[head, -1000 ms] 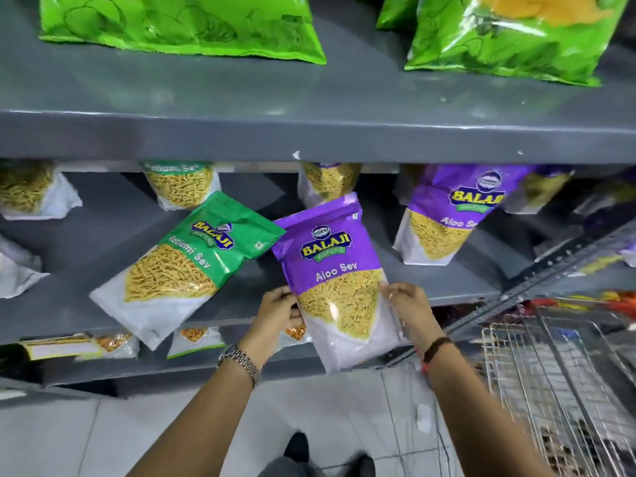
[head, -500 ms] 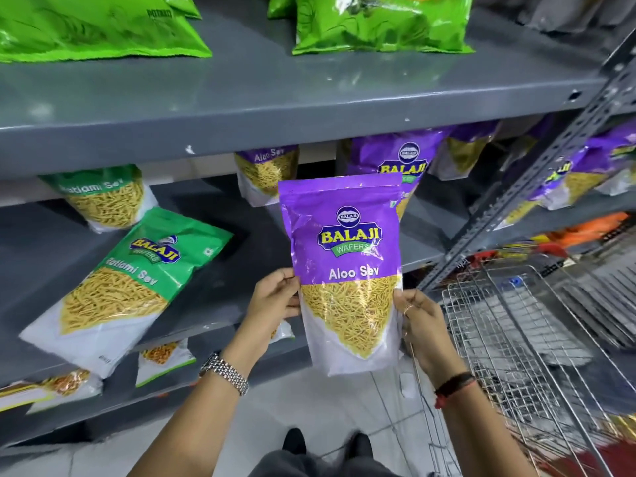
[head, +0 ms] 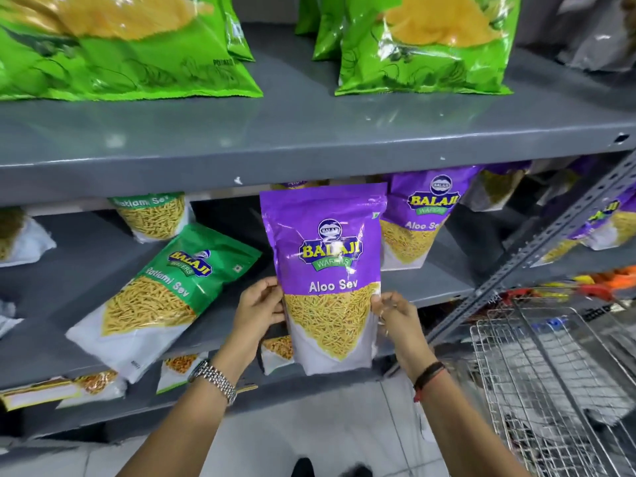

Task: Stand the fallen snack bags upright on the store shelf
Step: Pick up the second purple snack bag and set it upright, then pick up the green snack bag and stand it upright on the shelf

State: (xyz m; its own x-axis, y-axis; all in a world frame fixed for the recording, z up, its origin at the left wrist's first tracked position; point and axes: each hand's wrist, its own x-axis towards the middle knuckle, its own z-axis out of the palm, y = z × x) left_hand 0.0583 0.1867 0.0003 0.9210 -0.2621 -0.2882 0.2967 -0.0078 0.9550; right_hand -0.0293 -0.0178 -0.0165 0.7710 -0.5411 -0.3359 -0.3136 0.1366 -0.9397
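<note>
I hold a purple Aloo Sev bag [head: 325, 270] upright in front of the middle shelf [head: 86, 270]. My left hand [head: 260, 309] grips its left edge and my right hand [head: 392, 315] grips its right edge. The bag's bottom hangs past the shelf's front lip. To its left a green Ratlami Sev bag [head: 165, 297] lies flat and tilted on the same shelf. Another purple Aloo Sev bag [head: 423, 218] stands behind to the right, partly hidden.
Big green snack bags [head: 420, 53] stand on the upper shelf [head: 309, 139]. More sev bags [head: 155, 215] stand at the back of the middle shelf. Small packets [head: 179, 370] sit on the lower shelf. A wire basket [head: 550, 383] and a slotted shelf post [head: 537, 256] are at right.
The purple bag went from tilted to upright in both hands. The view shifted, so the shelves sit lower and the upper green bags loom larger.
</note>
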